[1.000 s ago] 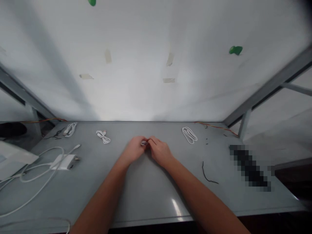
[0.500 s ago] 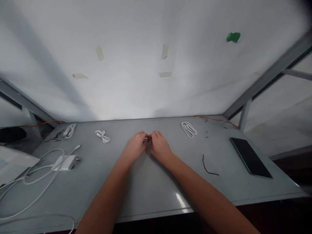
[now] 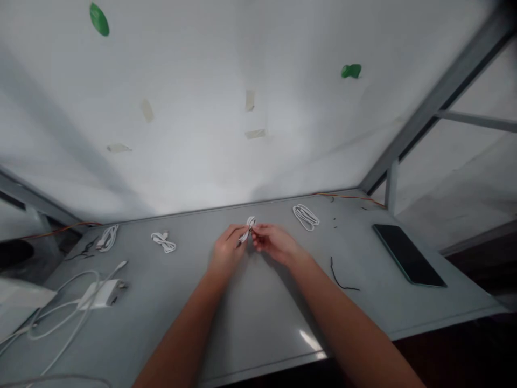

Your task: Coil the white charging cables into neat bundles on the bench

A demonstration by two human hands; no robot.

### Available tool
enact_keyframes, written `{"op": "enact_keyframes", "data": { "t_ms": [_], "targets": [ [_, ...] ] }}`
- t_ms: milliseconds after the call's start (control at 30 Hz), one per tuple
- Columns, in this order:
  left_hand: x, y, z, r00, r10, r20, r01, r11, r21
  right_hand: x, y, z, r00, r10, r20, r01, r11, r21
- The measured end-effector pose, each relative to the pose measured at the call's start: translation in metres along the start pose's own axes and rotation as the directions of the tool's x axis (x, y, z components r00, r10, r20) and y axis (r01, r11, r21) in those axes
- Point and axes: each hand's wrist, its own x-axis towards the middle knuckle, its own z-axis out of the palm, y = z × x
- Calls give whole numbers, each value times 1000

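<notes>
Over the middle of the grey table, a small coiled white cable (image 3: pixel 251 221) is held between my two hands. My left hand (image 3: pixel 226 252) is closed around its lower left side. The fingertips of my right hand (image 3: pixel 277 243) pinch at the narrow waist of the coil, where a small dark twist tie (image 3: pixel 250 229) partly shows. The fingers hide most of that tie. To the right, on the tabletop, lies a loose black twist tie (image 3: pixel 339 277).
Other coiled white cables lie at the left (image 3: pixel 107 237), left of centre (image 3: pixel 163 242) and right of centre (image 3: pixel 306 217). A white power adapter (image 3: pixel 99 294) with a trailing cord sits at left. A dark phone or tablet (image 3: pixel 409 254) lies at right. A white wall (image 3: pixel 194 161) rises behind.
My right hand has turned and its fingers have opened out from the bundle, so more of the white cable shows. The view has tilted up and shifted slightly right.
</notes>
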Motion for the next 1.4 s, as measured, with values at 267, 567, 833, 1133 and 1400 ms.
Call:
{"op": "enact_keyframes", "data": {
  "t_ms": [267, 567, 833, 1133, 1400],
  "targets": [
    [4, 1, -7, 991, -131, -33, 130, 991, -32, -15, -2, 10, 854, -482, 193, 419, 419, -806],
    [-5, -8, -1, 997, -40, 63, 41, 999, -22, -5, 6, 15, 954, -298, -28, 216, 751, -624],
    [-7, -12, 14, 1000, 17, 0, -17, 1000, -18, 13, 16, 9, 999, -49, -8, 44, 954, -297],
    [-8, -23, -6, 967, -245, 62, 231, 957, 177, 14, 20, -10, 940, -312, 134, 193, 165, -967],
    [-16, -43, -8, 918, -385, 89, 277, 788, 549, 5, 30, -16, 965, -231, 125, 135, 28, -990]
  ]
}}
